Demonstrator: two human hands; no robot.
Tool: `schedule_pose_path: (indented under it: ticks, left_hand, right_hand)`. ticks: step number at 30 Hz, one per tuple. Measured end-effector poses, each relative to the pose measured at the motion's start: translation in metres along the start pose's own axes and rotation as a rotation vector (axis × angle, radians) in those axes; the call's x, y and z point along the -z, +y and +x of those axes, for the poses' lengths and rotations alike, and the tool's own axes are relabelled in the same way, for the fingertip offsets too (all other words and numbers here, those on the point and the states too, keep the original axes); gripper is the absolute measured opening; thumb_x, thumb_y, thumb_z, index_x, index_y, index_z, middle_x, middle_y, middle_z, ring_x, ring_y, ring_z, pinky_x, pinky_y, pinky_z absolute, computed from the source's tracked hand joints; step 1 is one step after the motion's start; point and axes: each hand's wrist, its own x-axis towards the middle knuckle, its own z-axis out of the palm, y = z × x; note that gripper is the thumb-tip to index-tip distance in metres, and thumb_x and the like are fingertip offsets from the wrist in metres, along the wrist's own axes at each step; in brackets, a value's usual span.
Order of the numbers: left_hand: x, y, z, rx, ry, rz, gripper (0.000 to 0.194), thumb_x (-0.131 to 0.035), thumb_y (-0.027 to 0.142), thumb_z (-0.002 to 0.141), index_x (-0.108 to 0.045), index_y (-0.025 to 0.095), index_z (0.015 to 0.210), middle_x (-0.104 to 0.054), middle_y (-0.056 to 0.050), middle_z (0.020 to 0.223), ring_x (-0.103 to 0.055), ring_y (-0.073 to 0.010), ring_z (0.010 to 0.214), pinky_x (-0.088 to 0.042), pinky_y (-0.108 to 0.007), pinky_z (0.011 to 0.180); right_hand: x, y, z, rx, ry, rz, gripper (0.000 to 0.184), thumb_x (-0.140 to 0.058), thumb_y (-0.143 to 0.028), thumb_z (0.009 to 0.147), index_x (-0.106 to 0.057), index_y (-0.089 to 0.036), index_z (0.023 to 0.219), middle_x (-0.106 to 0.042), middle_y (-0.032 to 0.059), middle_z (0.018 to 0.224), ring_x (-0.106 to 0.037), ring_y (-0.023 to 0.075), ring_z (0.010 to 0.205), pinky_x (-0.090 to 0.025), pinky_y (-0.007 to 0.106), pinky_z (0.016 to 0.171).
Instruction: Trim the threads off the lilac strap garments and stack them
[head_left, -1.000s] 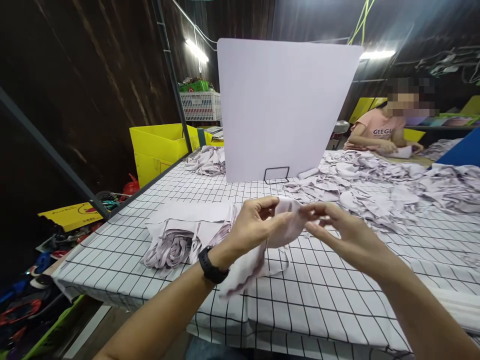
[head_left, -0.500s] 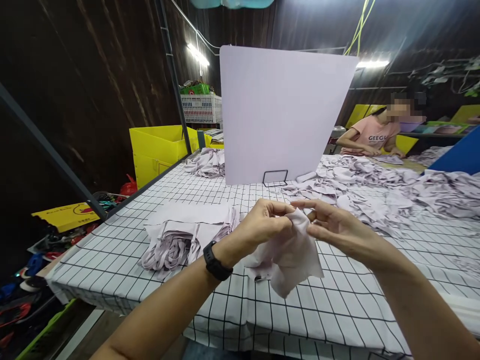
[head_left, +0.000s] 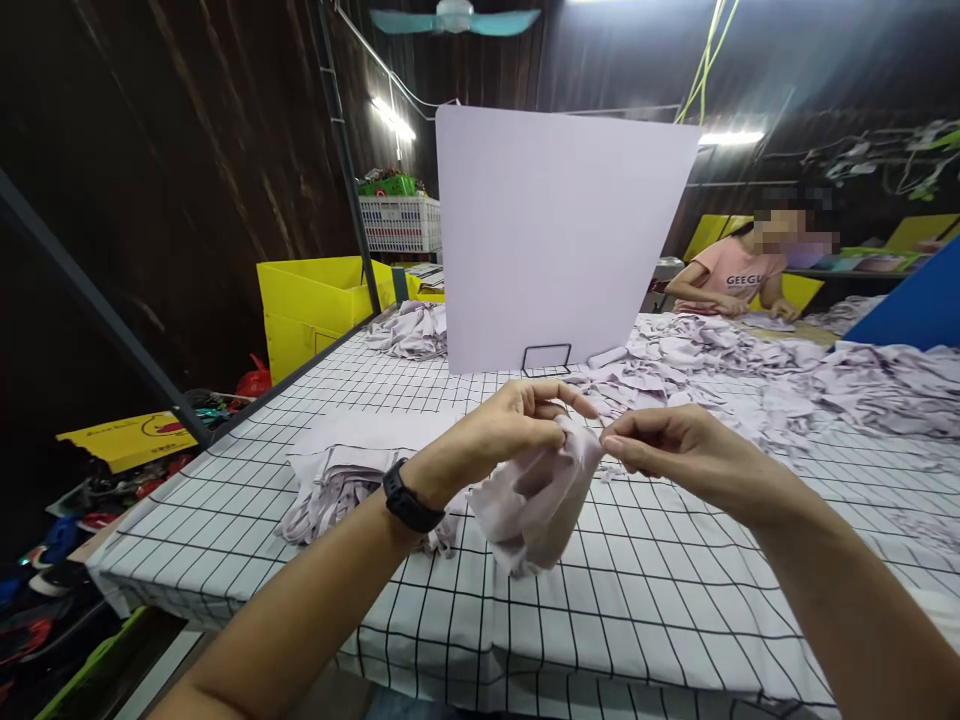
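Note:
A small pale lilac fabric piece [head_left: 534, 505] hangs above the checked table [head_left: 675, 600], held at its top edge by both hands. My left hand [head_left: 499, 432], with a black watch on the wrist, pinches its left part. My right hand [head_left: 679, 455] pinches the same edge from the right, fingers curled. To the left lies a folded stack of the same lilac pieces [head_left: 352, 475].
A white board [head_left: 559, 235] stands upright on a wire stand mid-table. Loose lilac pieces [head_left: 757, 375] are heaped across the right and far side. A person in a pink shirt [head_left: 739, 280] works at the far right. A yellow bin [head_left: 315, 300] stands left of the table.
The fabric piece has bunched up and turned in my hands, from a flat hanging flap to a rounded pouch shape. Both hands stay close together above the table.

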Motion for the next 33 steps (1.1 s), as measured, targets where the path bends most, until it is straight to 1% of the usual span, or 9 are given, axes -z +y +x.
schedule_pose_path:
  ticks: [3, 5, 8, 12, 18, 23, 27, 31, 33]
  left_hand:
    - [-0.001, 0.004, 0.001, -0.046, 0.008, -0.020, 0.032, -0.060, 0.008, 0.067, -0.066, 0.014, 0.099, -0.057, 0.004, 0.063, -0.050, -0.0070, 0.052, -0.038, -0.018, 0.052]
    - [-0.002, 0.005, 0.001, -0.059, 0.009, -0.019, 0.029, -0.060, 0.009, 0.067, -0.065, 0.015, 0.095, -0.057, 0.004, 0.064, -0.050, -0.0071, 0.054, -0.038, -0.018, 0.053]
    - [-0.001, 0.004, 0.003, -0.053, -0.015, -0.040, 0.026, -0.060, 0.009, 0.066, -0.062, 0.016, 0.091, -0.056, 0.004, 0.064, -0.048, -0.0068, 0.053, -0.036, -0.018, 0.052]
    - [0.002, 0.000, 0.006, -0.057, -0.056, -0.075, 0.025, -0.060, 0.009, 0.065, -0.060, 0.016, 0.089, -0.057, 0.005, 0.065, -0.046, -0.0059, 0.051, -0.035, -0.018, 0.050]
    - [0.000, 0.006, 0.005, -0.042, -0.059, -0.057, 0.024, -0.060, 0.009, 0.066, -0.061, 0.016, 0.089, -0.055, 0.005, 0.065, -0.045, -0.0054, 0.051, -0.035, -0.017, 0.048]
    - [-0.003, 0.020, 0.003, -0.027, -0.115, -0.024, 0.023, -0.060, 0.009, 0.065, -0.062, 0.015, 0.087, -0.059, 0.003, 0.070, -0.051, -0.0068, 0.058, -0.039, -0.017, 0.053]
    - [-0.002, 0.027, 0.005, -0.022, -0.167, 0.042, 0.025, -0.058, 0.009, 0.061, -0.063, 0.015, 0.085, -0.064, 0.000, 0.077, -0.054, -0.0075, 0.060, -0.039, -0.018, 0.054]
    - [-0.005, 0.038, 0.002, -0.014, -0.200, 0.073, 0.025, -0.058, 0.010, 0.062, -0.062, 0.016, 0.086, -0.064, 0.000, 0.074, -0.052, -0.0082, 0.058, -0.038, -0.018, 0.051]
    - [-0.008, 0.045, 0.000, -0.010, -0.227, 0.083, 0.024, -0.059, 0.010, 0.063, -0.061, 0.017, 0.086, -0.062, 0.000, 0.074, -0.050, -0.0082, 0.057, -0.037, -0.019, 0.051]
  right_hand:
    - [-0.001, -0.003, 0.000, 0.044, 0.032, -0.013, 0.032, -0.065, -0.052, 0.094, -0.077, -0.022, 0.097, -0.064, 0.0028, 0.081, -0.052, 0.0150, 0.071, -0.043, 0.026, 0.060]
    - [-0.007, -0.002, 0.001, 0.066, -0.012, 0.041, 0.032, -0.063, -0.050, 0.096, -0.074, -0.022, 0.105, -0.068, 0.0049, 0.093, -0.058, 0.0177, 0.083, -0.049, 0.028, 0.071]
    - [-0.019, 0.002, 0.002, 0.064, -0.085, 0.156, 0.032, -0.065, -0.050, 0.095, -0.072, -0.020, 0.104, -0.068, 0.0071, 0.101, -0.062, 0.0215, 0.095, -0.052, 0.034, 0.083]
    - [-0.028, 0.007, 0.003, 0.037, -0.130, 0.265, 0.030, -0.071, -0.049, 0.091, -0.070, -0.020, 0.098, -0.066, 0.0055, 0.096, -0.063, 0.0208, 0.092, -0.054, 0.034, 0.082]
    - [-0.022, 0.009, 0.005, 0.060, -0.130, 0.347, 0.032, -0.074, -0.042, 0.091, -0.061, -0.023, 0.114, -0.065, 0.0067, 0.111, -0.063, 0.0211, 0.103, -0.054, 0.036, 0.092]
    - [-0.018, 0.007, 0.006, 0.116, -0.255, 0.438, 0.036, -0.074, -0.037, 0.093, -0.062, -0.021, 0.122, -0.066, 0.0085, 0.116, -0.064, 0.0202, 0.107, -0.055, 0.031, 0.088]
    - [-0.016, 0.003, 0.002, 0.107, -0.275, 0.508, 0.039, -0.078, -0.034, 0.089, -0.064, -0.021, 0.123, -0.069, 0.0070, 0.113, -0.067, 0.0186, 0.101, -0.055, 0.028, 0.082]
    - [-0.008, -0.005, -0.005, 0.063, -0.272, 0.464, 0.031, -0.082, -0.034, 0.085, -0.070, -0.019, 0.111, -0.071, 0.0050, 0.100, -0.068, 0.0167, 0.091, -0.054, 0.025, 0.077]
    - [-0.005, -0.011, -0.008, 0.067, -0.278, 0.421, 0.029, -0.082, -0.037, 0.085, -0.074, -0.018, 0.104, -0.071, 0.0060, 0.099, -0.068, 0.0179, 0.092, -0.054, 0.026, 0.080]
